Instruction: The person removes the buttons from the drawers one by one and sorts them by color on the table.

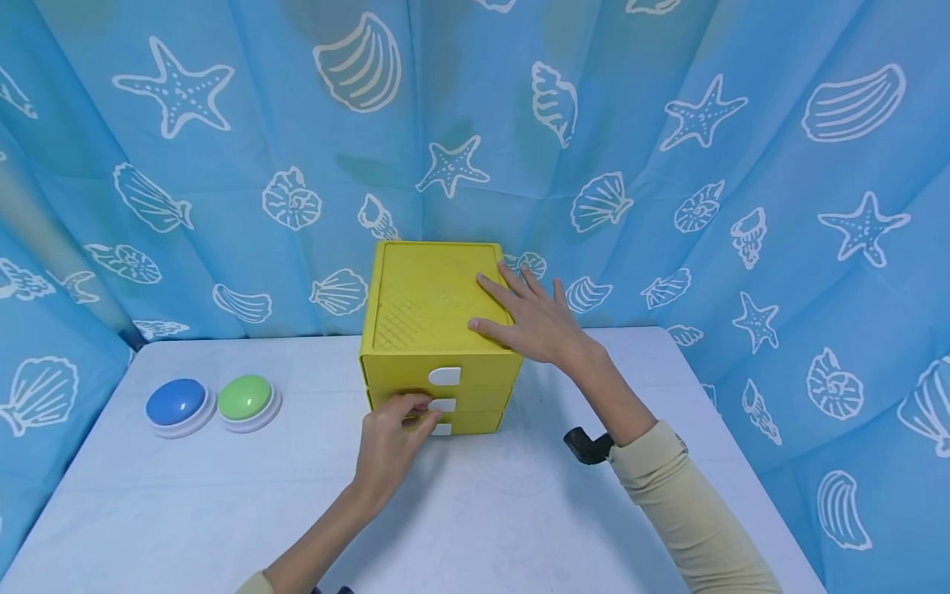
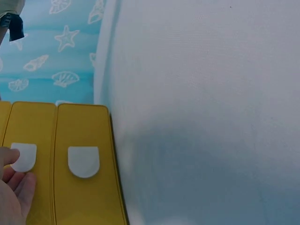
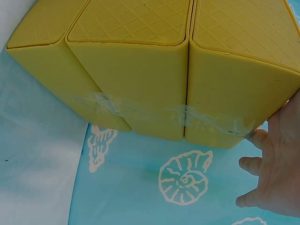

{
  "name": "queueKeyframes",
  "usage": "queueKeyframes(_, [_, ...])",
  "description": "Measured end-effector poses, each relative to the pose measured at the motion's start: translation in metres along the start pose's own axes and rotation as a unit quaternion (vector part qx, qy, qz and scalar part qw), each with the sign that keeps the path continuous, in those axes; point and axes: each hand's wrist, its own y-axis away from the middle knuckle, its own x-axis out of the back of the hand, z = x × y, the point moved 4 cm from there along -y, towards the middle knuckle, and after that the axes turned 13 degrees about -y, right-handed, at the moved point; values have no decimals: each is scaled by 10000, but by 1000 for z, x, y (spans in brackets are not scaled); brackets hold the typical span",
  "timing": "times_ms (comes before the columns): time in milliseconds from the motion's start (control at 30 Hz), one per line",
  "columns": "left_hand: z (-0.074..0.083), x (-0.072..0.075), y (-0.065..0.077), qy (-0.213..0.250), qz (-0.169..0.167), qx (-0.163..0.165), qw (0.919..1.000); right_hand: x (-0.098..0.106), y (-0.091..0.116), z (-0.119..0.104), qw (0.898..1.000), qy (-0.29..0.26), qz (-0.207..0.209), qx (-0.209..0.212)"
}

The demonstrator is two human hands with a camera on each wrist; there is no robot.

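Observation:
A yellow three-drawer box stands on the table with its drawers closed, a white tab handle on each front. My left hand is at its front, thumb and fingers curled around the middle drawer's white handle. Below that, the bottom drawer's handle is untouched. My right hand rests on the right edge of the box top, fingers spread. The right wrist view shows this hand against the box's side, where clear tape runs across the drawer sections.
To the left of the box sit a blue push button and a green push button, each on a white base. A blue curtain with white shell prints hangs behind the white table. Black gear sits by the right wrist.

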Motion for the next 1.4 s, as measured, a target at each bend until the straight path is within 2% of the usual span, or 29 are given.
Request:
queueKeyframes(367, [0,0,-3,20,168,-76,9998,0,0,0,10000,18,20,38])
queueKeyframes(833, [-2,1,-3,-142,161,-272,9994,1,0,0,10000,56,-2,39])
queueKeyframes(1233, [6,8,12,-527,-18,-429,9977,2,1,-3,10000,25,1,21])
queueKeyframes(1400, [10,13,24,-735,143,-712,9947,0,1,-2,10000,-17,-27,-6])
